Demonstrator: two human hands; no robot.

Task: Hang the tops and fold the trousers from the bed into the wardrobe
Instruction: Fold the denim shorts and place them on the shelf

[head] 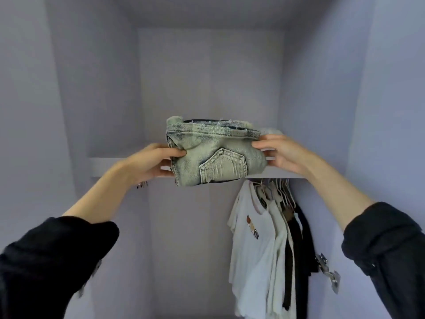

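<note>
Pale lilac wardrobe interior (207, 88), viewed from below the upper shelf (282, 174). Folded jeans (216, 155) held at shelf height, front edge overhanging the shelf lip, a back pocket facing the camera; whether the far part already rests on the board cannot be told. Left hand (156, 161) clamped on the left end of the bundle, thumb over the top, fingers beneath. Right hand (279, 153) clamped on the right end, thumb on the denim, fingers under. Hands well apart, one at each end. Dark sleeves (57, 261) pushed up both forearms.

Below the shelf, at the right: white T-shirts (250, 238) and darker tops (296, 238) on hangers (280, 189), packed close together. Metal hinge (327, 270) on the right side wall.

Step judged in hand: placing the folded trousers on the shelf. Recommended method: keep both ends level, slide the bundle straight back until no fabric hangs past the lip, lower before letting go. Release both ends together to avoid the fold springing open. Risk noted: thick, stiff denim fold, likely to unroll or tip forward if left on the edge. Press flat once seated.
</note>
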